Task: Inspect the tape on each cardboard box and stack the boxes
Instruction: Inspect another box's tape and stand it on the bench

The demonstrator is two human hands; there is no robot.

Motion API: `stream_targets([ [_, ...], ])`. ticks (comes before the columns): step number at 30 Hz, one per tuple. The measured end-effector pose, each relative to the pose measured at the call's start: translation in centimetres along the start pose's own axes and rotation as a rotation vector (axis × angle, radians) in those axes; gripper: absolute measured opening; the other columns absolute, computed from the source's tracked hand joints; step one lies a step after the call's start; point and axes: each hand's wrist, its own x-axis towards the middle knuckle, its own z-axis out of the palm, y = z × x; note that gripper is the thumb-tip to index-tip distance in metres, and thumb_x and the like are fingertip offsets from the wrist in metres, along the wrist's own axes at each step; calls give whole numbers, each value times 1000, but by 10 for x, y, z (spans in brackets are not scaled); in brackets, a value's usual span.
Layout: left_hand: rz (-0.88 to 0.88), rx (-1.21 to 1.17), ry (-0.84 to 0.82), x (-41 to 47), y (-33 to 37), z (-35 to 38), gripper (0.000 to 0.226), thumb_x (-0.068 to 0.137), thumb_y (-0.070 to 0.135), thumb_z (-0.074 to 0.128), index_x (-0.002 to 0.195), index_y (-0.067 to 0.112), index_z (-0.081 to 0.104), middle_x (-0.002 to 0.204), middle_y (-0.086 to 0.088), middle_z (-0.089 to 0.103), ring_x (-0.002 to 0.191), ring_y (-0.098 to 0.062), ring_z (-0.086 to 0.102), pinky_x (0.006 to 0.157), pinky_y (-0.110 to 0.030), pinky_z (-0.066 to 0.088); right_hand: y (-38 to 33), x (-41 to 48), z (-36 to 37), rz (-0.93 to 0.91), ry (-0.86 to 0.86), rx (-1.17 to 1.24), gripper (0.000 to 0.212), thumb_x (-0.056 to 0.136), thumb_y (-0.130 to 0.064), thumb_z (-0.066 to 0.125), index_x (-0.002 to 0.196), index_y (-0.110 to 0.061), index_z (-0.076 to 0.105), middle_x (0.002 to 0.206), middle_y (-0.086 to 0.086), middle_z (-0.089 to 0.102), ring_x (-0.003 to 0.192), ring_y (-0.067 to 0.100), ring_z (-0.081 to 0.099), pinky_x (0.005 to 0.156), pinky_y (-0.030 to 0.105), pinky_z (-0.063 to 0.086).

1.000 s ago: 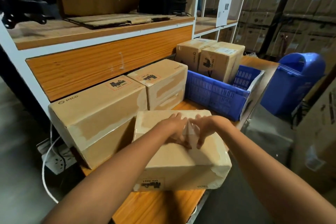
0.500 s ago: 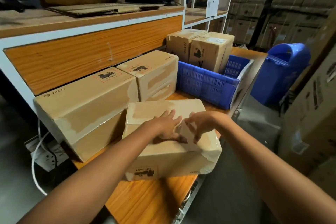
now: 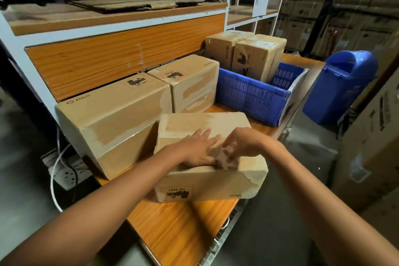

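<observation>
On the table [image 3: 183, 229], the nearest cardboard box [image 3: 207, 181] is mid-inspection, left grip [image 3: 194, 147] spread flat on top, right grip [image 3: 239, 147] pinching its loose tape flap [image 3: 224, 157]; stacking looks unstarted, with two boxes [image 3: 190, 88] side by side behind.

Left grip [image 3: 194, 150]: fingers, earlier bunched at tape [image 3: 225, 157], now flat and spread toward 1 o'clock on box [image 3: 205, 123] top; right grip [image 3: 243, 144]: pinch on tape moved toward 6 o'clock edge.

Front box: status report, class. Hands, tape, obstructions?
Left hand flat on front box. Right hand pinching lifted tape. Long box alongside, not blocking.
</observation>
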Motion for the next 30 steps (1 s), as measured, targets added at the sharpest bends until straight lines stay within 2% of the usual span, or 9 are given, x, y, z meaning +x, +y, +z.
stream_targets([
  [4,-186,16,-90,-16,-49,-15,111,80,72,61,157,37,-11,166,-3,-16,153,-29,-14,124,-54,6,-13,8,15,-11,61,-17,20,75,-27,85,89,-31,71,105,-6,68,98,18,61,80,32,51],
  [7,-186,33,-124,-24,-64,-13,109,80,78,53,157,35,-10,165,-4,-20,152,-28,-16,124,-51,3,-10,8,9,-10,22,-32,38,74,-36,86,109,-27,72,116,-6,66,103,17,57,81,32,47],
  [10,-157,-109,21,-30,-67,-12,99,85,74,49,159,33,-4,165,-4,-17,153,-25,-14,125,-46,1,-3,12,1,-10,19,25,46,81,-38,81,122,-24,68,128,-2,62,112,17,55,90,31,46],
  [14,-326,-274,164,-20,-89,-11,96,90,70,50,160,28,-1,166,-7,-15,153,-32,-11,124,-48,5,17,38,4,112,206,70,57,86,-51,72,135,-25,58,142,4,50,123,23,51,101,38,47],
  [19,-449,-1118,508,-10,-92,17,81,91,42,68,156,28,23,151,4,38,137,-19,41,115,-41,37,32,56,50,242,548,280,62,88,-67,58,138,-31,52,158,7,33,143,28,34,112,52,39],
  [21,-457,-1218,583,-4,-100,30,80,80,45,73,149,29,35,142,6,51,128,-19,52,111,-46,42,39,60,51,299,595,426,67,89,-64,60,144,-26,49,160,11,32,144,31,36,113,51,38],
  [23,-414,-1314,578,12,-119,47,80,71,49,72,144,28,44,136,1,61,122,-23,59,107,-51,45,43,58,46,321,612,604,68,91,-58,62,147,-23,45,150,8,48,131,26,51,107,47,46],
  [26,-367,-1383,582,-6,-99,31,62,81,44,71,137,25,52,130,0,65,121,-24,61,106,-51,46,43,51,44,307,663,803,61,94,-48,65,145,-21,47,138,3,58,117,20,58,95,35,48],
  [30,-395,-1453,653,-20,-71,-4,38,96,40,62,128,19,56,119,-5,66,107,-24,64,89,-39,54,48,41,36,335,808,1064,61,93,-47,65,142,-18,47,135,7,58,110,19,56,87,34,44],
])
